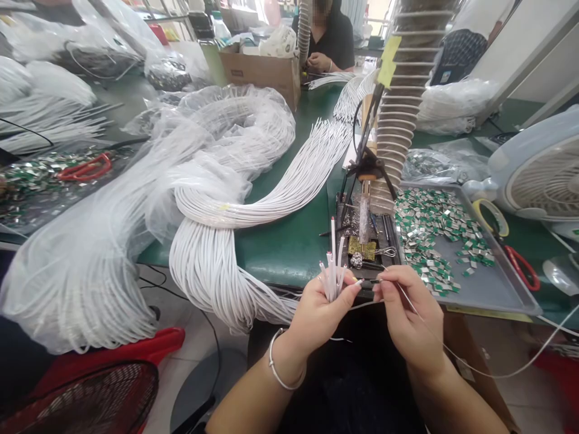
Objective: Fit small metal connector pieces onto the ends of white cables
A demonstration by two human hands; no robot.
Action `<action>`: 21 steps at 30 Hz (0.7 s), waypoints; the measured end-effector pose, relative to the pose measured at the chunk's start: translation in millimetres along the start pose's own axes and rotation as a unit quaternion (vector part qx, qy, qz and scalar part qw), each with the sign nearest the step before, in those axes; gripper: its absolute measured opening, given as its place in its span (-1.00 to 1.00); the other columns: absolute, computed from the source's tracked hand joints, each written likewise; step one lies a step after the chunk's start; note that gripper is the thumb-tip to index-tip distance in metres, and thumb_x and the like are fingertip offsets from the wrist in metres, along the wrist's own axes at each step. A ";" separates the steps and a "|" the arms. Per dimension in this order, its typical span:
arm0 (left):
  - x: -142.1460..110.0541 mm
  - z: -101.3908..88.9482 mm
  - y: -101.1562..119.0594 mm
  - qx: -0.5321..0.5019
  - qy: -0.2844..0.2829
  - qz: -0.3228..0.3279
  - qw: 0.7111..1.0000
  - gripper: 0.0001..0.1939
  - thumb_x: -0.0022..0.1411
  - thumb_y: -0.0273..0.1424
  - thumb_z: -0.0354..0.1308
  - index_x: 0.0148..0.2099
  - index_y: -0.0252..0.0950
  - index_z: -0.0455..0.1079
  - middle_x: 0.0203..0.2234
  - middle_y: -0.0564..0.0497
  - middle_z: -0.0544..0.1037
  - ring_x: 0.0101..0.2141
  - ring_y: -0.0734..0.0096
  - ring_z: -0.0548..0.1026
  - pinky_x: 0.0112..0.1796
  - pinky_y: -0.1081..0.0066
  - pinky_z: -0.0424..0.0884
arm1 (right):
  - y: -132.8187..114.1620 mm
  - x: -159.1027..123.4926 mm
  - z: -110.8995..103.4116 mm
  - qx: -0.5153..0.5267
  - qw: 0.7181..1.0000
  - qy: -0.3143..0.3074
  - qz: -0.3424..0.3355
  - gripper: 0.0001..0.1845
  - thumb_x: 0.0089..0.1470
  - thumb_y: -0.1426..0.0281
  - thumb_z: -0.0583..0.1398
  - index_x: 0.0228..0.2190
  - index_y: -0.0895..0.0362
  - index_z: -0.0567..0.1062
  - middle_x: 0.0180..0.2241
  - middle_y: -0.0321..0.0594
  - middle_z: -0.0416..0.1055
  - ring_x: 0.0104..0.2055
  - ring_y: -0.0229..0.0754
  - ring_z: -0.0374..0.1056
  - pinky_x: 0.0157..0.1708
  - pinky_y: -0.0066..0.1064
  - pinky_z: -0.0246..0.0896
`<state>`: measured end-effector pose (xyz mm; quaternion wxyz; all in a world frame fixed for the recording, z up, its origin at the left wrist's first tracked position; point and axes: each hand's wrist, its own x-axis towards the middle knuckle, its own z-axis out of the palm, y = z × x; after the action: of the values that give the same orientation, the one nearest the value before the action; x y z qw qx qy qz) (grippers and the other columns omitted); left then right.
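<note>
My left hand [316, 310] is closed round several white cables [332, 274], their stripped, reddish ends sticking up above the fingers. One cable end [357, 283] lies between its thumb and forefinger, pointing toward my right hand. My right hand [411, 316] is closed in a pinch on a thin solder wire [474, 375], which loops off to the right edge. Between the two hands is a small dark piece, too small to make out. Just beyond the fingers, a soldering iron [364, 208] hangs in a stand, pointing down over a yellow sponge [362, 248].
A grey tray [497, 298] of small green-and-silver connectors [434, 235] stands on the right, by tape [491, 217], red-handled scissors [522, 268] and a fan [538, 169]. Bundled white cables [253, 211] cover the left. An exhaust hose [402, 108] hangs ahead; a person [335, 39] sits opposite.
</note>
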<state>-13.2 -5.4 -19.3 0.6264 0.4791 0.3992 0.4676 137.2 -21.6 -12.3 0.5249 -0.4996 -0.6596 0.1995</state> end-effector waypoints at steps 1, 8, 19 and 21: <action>0.0 1.3 -0.9 0.001 0.004 -0.008 1.000 -0.78 0.20 -0.24 0.15 -0.34 -0.30 0.32 -0.49 0.07 0.32 -0.48 0.50 0.25 -0.39 0.44 0.24 | 0.2 -0.1 1.4 0.010 1.000 0.005 0.012 -0.87 0.16 0.51 0.09 -0.27 0.09 0.40 -0.36 -0.25 0.34 -0.46 -0.32 0.34 -0.45 -0.43 0.36; 1.1 10.1 -6.9 -0.045 0.026 -0.046 0.998 -0.71 0.22 -0.14 0.09 -0.32 -0.29 0.30 -0.69 0.19 0.16 -0.63 0.56 0.10 -0.53 0.46 0.12 | -3.1 4.5 9.9 0.015 0.999 0.005 0.051 -0.91 0.16 0.47 0.10 -0.30 0.10 0.41 -0.45 -0.31 0.37 -0.50 -0.35 0.38 -0.46 -0.47 0.39; 3.8 17.1 3.6 -0.149 0.041 -0.046 0.987 -0.75 0.15 -0.23 0.21 -0.27 -0.33 0.35 -0.65 0.18 0.24 -0.61 0.59 0.20 -0.50 0.51 0.21 | -3.4 5.9 15.2 0.015 0.998 0.006 0.063 -0.93 0.13 0.47 0.13 -0.33 0.09 0.41 -0.49 -0.36 0.38 -0.53 -0.40 0.38 -0.49 -0.60 0.37; 3.5 17.5 3.6 -0.162 0.039 -0.039 0.985 -0.77 0.16 -0.25 0.21 -0.28 -0.32 0.35 -0.63 0.16 0.29 -0.58 0.58 0.24 -0.46 0.51 0.25 | -2.8 5.6 15.3 0.018 0.998 0.009 0.065 -0.93 0.13 0.47 0.13 -0.32 0.08 0.40 -0.49 -0.37 0.38 -0.54 -0.40 0.38 -0.50 -0.61 0.36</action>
<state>3.4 -5.6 -12.1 0.6973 0.3367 0.3613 0.5196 122.6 -13.9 -13.0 0.5259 -0.5335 -0.6174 0.2401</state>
